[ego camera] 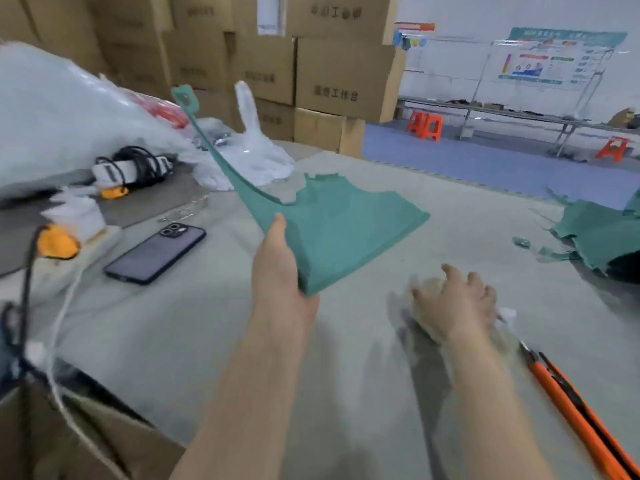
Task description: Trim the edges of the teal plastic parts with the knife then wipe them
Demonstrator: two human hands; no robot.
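From the head camera, your left hand [277,265] held the teal plastic part [346,233] by its near corner, thumb on top and fingers underneath, so the sheet was lifted off the grey table [346,393]. Its long thin strip curved up and away to the left and ended in a small tab. Your right hand [457,299] lay low over a crumpled beige rag [427,289] on the table. The fingers were spread and bent over it, but the blur did not let you tell whether they gripped it.

The orange-and-black knife [571,407] lay on the table just beside your right forearm, with neither hand on it. More teal parts [595,237] were heaped at the right edge, with small trimmings [521,242] near them.

A dark phone [156,252] lay face up to the left of the held part. Beyond it sat a white power strip [86,244] with an orange plug [57,242], and a large clear plastic bag [52,116] lay further back on the left.

The stacked cartons [346,74] behind carried rows of printed Chinese characters. One row seemed to end in 工作台, and the rest was too blurred to read. The notice board [554,57] on the far wall showed coloured charts, with no legible text. Orange stools [424,124] stood on the blue floor.
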